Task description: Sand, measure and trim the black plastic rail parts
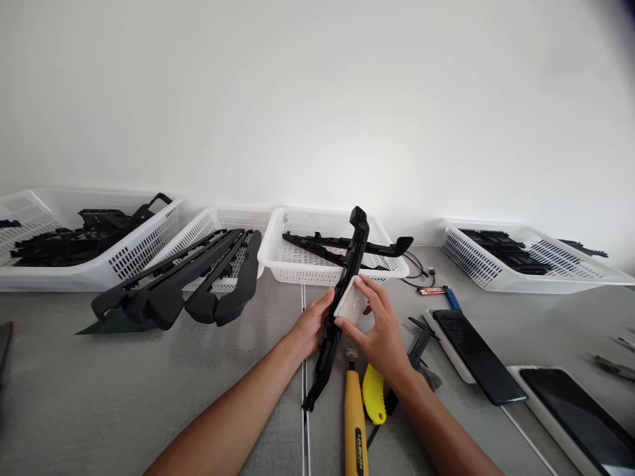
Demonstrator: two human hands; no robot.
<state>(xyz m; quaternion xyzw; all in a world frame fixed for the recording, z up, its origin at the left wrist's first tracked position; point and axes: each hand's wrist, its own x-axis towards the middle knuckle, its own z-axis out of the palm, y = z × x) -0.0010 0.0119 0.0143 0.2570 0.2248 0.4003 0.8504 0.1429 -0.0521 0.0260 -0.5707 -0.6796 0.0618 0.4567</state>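
My left hand (pixel 315 322) is closed around the middle of a long black plastic trim piece (pixel 325 360), held tilted above the table with its hooked end pointing away. Between the fingers and thumb of my right hand (pixel 380 324) is a small white rectangular block (pixel 351 301), its edge against or very close to the trim piece. Below my hands lies a yellow-handled tool (pixel 353 413) with a pale disc at its tip. Next to it are a bright yellow knife-like handle (pixel 374 395) and a black caliper (pixel 420 340), partly hidden by my right arm.
Behind my hands, a white basket (pixel 292 271) holds more black trim pieces. Several finished-looking black pieces (pixel 171 291) lean on another basket (pixel 213 215). More parts fill the far-left (pixel 89 274) and right (pixel 496 281) baskets. Two phones (pixel 476 354) and pliers (pixel 615 367) lie on the right.
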